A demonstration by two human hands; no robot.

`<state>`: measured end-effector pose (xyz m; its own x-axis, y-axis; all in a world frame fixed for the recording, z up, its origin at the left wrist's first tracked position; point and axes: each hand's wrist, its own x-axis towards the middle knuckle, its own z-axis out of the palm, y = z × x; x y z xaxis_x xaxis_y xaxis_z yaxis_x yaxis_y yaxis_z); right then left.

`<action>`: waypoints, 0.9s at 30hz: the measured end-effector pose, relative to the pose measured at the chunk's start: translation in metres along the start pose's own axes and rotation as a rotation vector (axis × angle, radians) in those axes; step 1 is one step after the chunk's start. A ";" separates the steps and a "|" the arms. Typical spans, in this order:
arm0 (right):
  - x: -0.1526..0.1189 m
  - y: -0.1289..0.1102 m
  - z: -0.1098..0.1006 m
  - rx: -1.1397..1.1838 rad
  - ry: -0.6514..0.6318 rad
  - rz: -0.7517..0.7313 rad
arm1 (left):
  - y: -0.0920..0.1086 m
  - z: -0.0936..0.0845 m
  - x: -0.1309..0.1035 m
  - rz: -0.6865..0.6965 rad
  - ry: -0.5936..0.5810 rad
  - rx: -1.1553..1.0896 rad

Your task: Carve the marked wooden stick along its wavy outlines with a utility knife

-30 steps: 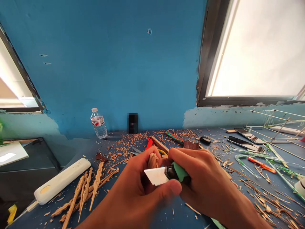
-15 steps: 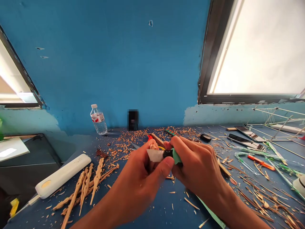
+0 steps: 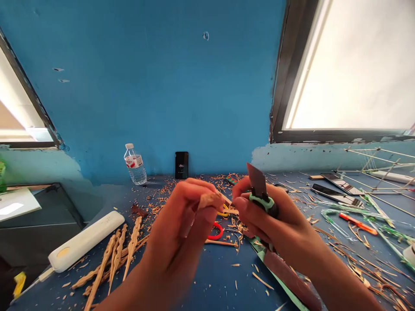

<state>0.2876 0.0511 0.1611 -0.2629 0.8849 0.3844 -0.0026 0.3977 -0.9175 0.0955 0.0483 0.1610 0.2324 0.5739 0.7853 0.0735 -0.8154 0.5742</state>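
Left hand (image 3: pixel 181 224): fingers closed on small wood piece (image 3: pixel 210 201), above the desk (image 3: pixel 227 276). Right hand (image 3: pixel 275 216): fingers wrapped around green-and-black knife (image 3: pixel 264 199), blade upward, apart from the wood piece.

We read no text: print on water bottle label (image 3: pixel 134 161), upright phone screen (image 3: pixel 181 165) too small.
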 end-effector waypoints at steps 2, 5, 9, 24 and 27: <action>0.000 -0.001 0.000 0.161 -0.051 0.064 | -0.003 -0.003 0.002 0.317 0.113 0.287; -0.002 -0.003 0.000 0.253 -0.123 0.099 | -0.003 -0.007 0.000 0.550 0.200 0.632; -0.011 -0.007 0.001 0.227 -0.191 0.114 | 0.008 -0.014 -0.009 0.621 0.242 0.765; -0.017 -0.015 0.008 0.211 -0.315 0.183 | 0.032 0.009 -0.001 0.415 0.218 0.748; -0.015 -0.014 0.009 0.218 -0.305 0.162 | 0.030 0.003 -0.012 0.444 0.217 0.791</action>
<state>0.2826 0.0296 0.1670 -0.5508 0.8064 0.2153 -0.1331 0.1697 -0.9765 0.0980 0.0164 0.1682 0.2167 0.1339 0.9670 0.6795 -0.7319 -0.0510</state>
